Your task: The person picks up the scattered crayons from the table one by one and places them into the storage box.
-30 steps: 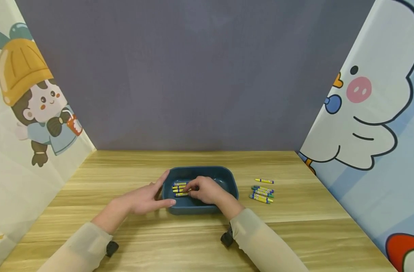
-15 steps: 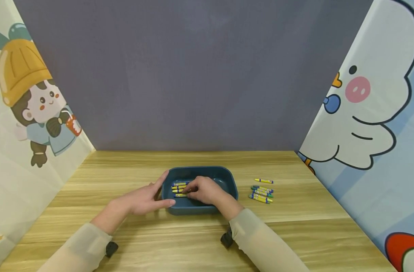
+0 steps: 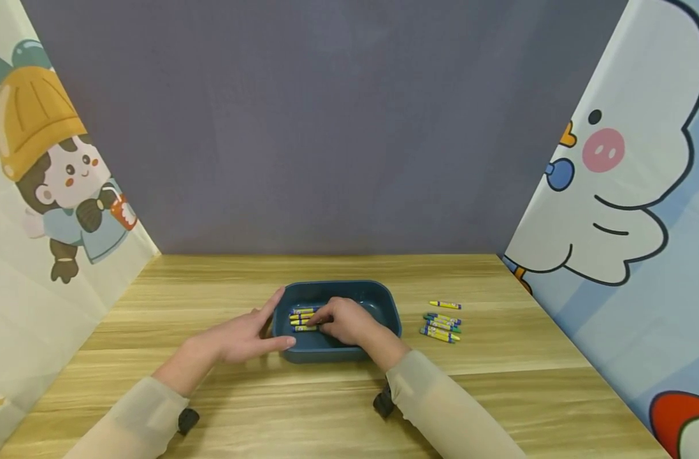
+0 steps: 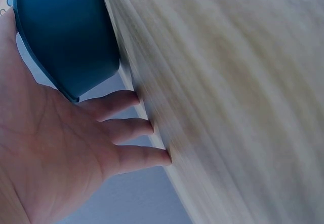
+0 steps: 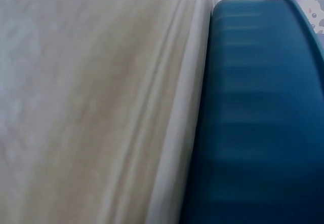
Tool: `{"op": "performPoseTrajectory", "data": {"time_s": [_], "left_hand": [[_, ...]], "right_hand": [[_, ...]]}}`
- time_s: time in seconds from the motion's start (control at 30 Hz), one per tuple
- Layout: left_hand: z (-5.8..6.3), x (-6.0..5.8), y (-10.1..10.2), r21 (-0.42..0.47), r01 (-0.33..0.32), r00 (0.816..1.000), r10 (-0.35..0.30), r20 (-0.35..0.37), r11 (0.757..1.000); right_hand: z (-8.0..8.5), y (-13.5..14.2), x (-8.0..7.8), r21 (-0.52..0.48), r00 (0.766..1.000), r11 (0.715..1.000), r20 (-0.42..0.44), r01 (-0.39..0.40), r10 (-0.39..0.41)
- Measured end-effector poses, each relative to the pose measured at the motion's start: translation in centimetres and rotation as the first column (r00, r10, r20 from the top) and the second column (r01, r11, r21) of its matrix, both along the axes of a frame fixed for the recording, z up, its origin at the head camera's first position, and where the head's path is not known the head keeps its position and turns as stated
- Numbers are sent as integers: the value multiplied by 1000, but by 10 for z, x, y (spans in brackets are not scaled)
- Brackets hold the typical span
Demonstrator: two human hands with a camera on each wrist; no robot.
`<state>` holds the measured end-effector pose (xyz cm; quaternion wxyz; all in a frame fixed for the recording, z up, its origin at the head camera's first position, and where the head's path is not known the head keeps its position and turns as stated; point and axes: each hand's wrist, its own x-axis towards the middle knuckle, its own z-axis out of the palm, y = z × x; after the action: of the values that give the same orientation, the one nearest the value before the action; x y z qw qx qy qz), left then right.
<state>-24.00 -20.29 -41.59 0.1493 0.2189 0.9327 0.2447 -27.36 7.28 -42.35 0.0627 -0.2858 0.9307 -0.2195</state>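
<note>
A dark blue plastic box stands on the wooden table. Several yellow crayons with blue bands lie side by side in its left half. My right hand reaches into the box from the near right, thumb and fingers pinching the right end of the nearest crayon. At the box's left end, my left hand spreads thumb and index finger along the rim. In the left wrist view its other fingers stretch down to the tabletop. Only the box's outer wall shows in the right wrist view; the right fingers are hidden there.
Right of the box lies a small group of yellow and green crayons. Slightly behind them is a single yellow crayon. A grey panel closes off the table's back edge, with cartoon-printed walls at both sides.
The nearest crayon in the box has shifted slightly towards the other crayons, with the right fingers at its end. My left hand stays in place at the box.
</note>
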Motion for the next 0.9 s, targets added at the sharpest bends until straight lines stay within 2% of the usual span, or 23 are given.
{"op": "performPoseTrajectory", "data": {"time_s": [0.6, 0.73, 0.9], "left_hand": [[-1, 0, -2, 9, -3, 1000, 3, -5, 1000], [0, 1, -1, 14, -1, 1000, 1, 1, 1000], [1, 1, -1, 11, 9, 1000, -9, 1, 1000]], "right_hand": [[-2, -1, -2, -27, 1000, 999, 15, 17, -17], [-2, 0, -2, -64, 1000, 998, 4, 27, -27], [3, 5, 0, -159, 999, 987, -5, 33, -34]]}}
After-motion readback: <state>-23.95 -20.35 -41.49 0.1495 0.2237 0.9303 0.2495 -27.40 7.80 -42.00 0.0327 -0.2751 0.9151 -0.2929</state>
